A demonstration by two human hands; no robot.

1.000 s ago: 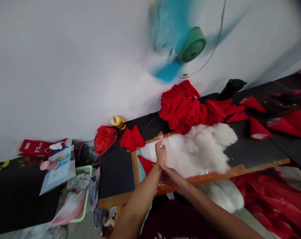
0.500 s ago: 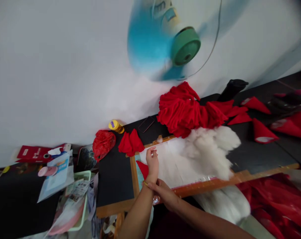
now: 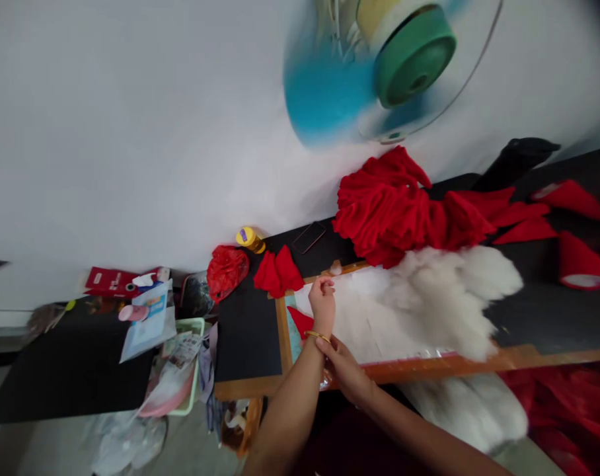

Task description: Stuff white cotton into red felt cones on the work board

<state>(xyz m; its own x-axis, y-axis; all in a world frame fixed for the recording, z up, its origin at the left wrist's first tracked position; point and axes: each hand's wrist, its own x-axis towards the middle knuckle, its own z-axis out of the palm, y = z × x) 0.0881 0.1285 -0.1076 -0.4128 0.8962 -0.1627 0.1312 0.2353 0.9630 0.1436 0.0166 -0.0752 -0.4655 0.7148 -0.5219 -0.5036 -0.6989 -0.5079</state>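
- Probably the first danger was to the red pointed piece (image 3: 299, 321), which lay at the left end of the white sheet (image 3: 372, 334), partly covered by the left forearm (image 3: 295, 396). If this forearm moved sideways, it could, I think, push the piece out of place.
- The gold bracelet (image 3: 317, 336) sat around the left wrist. A careless pull could, in my judgement, scratch the skin or make the bracelet slide suddenly, because the place between wrist and fingers was narrow.
- The white fluff (image 3: 443, 297), right of centre in the frame, was loose and unheld. The blades of the fan (image 3: 416, 56), at the upper middle, were blurred as if turning, so moving air could perhaps scatter some tufts.
- About direction: the red pointed piece had its tip to the upper left of the frame, and its visible long axis ran slantwise down to the lower right, under the forearm. Its wider end was hidden, so I could not tell how it finished.
- The gold bracelet, seen nearly from its edge, crossed the wrist with a slight fall toward the right.
- The left hand (image 3: 322, 304) was half open above the sheet, with its fingers loosely bent; I saw nothing held in it.
- The right hand (image 3: 348, 373), in the lower middle, was bent around the left wrist, its thumb beside the bracelet. Whether it gripped the bracelet or only touched there, I could not tell.
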